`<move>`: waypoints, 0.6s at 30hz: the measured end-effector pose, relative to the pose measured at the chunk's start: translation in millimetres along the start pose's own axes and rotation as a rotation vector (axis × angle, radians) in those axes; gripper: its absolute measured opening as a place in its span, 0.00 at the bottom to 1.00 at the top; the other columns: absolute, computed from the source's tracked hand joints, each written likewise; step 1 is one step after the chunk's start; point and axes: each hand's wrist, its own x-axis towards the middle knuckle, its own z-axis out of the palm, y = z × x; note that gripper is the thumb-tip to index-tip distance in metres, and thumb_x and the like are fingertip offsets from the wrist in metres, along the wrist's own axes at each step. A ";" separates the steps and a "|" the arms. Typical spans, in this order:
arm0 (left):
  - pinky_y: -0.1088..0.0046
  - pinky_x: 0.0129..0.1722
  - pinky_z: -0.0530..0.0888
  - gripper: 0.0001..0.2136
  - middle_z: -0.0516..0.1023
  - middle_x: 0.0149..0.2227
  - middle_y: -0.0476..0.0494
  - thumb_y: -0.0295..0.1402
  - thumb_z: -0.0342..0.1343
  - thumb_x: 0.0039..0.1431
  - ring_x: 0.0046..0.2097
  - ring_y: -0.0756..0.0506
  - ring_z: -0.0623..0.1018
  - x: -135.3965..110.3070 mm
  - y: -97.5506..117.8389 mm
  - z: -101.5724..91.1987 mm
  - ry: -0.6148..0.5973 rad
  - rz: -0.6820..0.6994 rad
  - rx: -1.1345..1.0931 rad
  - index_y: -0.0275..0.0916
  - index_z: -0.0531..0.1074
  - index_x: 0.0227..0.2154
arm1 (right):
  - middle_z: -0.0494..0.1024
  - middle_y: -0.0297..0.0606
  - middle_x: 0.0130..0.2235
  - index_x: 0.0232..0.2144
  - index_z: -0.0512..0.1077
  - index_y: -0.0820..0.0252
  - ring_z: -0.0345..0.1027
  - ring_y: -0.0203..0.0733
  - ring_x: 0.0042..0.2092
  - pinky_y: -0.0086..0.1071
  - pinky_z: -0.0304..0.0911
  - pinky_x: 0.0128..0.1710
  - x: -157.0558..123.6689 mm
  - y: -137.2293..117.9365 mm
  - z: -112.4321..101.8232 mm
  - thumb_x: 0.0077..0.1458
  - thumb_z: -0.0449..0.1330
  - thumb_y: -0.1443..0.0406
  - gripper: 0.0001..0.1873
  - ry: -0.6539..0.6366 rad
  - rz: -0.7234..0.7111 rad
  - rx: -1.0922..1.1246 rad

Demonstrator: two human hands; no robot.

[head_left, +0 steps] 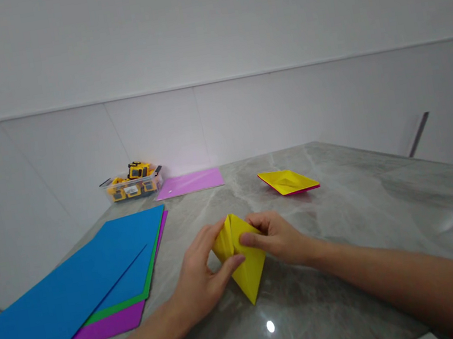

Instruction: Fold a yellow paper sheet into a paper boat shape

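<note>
A folded yellow paper (250, 272), shaped like a diamond with one point toward me, is between my two hands above the grey table. My left hand (202, 272) grips its left side, with the thumb lying across the front near the middle fold. On the right edge, my right hand (279, 237) pinches the paper between thumb and bent fingers. A crease runs down its centre from the top corner. The fingers behind the paper are partly hidden. Farther back on the right sits a finished-looking paper boat (289, 181), yellow inside with a pink-red underside.
Blue sheets (95, 266) lie on the left over a green sheet (151, 274) and a purple sheet (113, 325). At the back are a pink sheet (191, 182) and a clear plastic box (132, 190) of yellow toy vehicles. A white wall (243, 114) stands behind the marbled table (375, 225).
</note>
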 end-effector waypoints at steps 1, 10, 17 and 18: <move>0.64 0.53 0.65 0.25 0.75 0.49 0.42 0.28 0.64 0.49 0.51 0.39 0.71 0.2 -0.1 0.2 -0.013 0.022 0.027 0.45 0.70 0.52 | 0.64 0.30 0.24 0.28 0.67 0.63 0.55 0.31 0.24 0.25 0.49 0.22 0.1 -0.9 1.1 0.50 0.61 0.47 0.23 0.002 -0.015 -0.005; 0.69 0.45 0.67 0.25 0.76 0.43 0.43 0.28 0.61 0.53 0.41 0.44 0.73 -0.2 1.8 2.5 0.035 -0.008 -0.018 0.42 0.68 0.55 | 0.65 0.31 0.22 0.25 0.68 0.63 0.55 0.31 0.23 0.25 0.49 0.20 2.0 -14.8 6.5 0.50 0.61 0.48 0.22 0.065 -0.024 -0.091; 0.73 0.35 0.66 0.02 0.71 0.33 0.47 0.30 0.54 0.59 0.33 0.48 0.69 -0.1 -1.9 7.1 -0.038 0.054 0.008 0.39 0.70 0.33 | 0.65 0.31 0.22 0.23 0.68 0.63 0.55 0.30 0.23 0.24 0.48 0.20 1.1 -19.7 1.8 0.53 0.60 0.51 0.20 0.056 -0.076 -0.292; 0.73 0.35 0.65 0.03 0.70 0.33 0.48 0.30 0.52 0.60 0.33 0.48 0.69 0.1 -1.5 7.4 -0.041 0.066 0.028 0.40 0.70 0.34 | 0.65 0.31 0.22 0.23 0.68 0.63 0.55 0.30 0.23 0.24 0.48 0.20 1.2 -20.1 1.4 0.53 0.60 0.51 0.20 0.058 -0.091 -0.326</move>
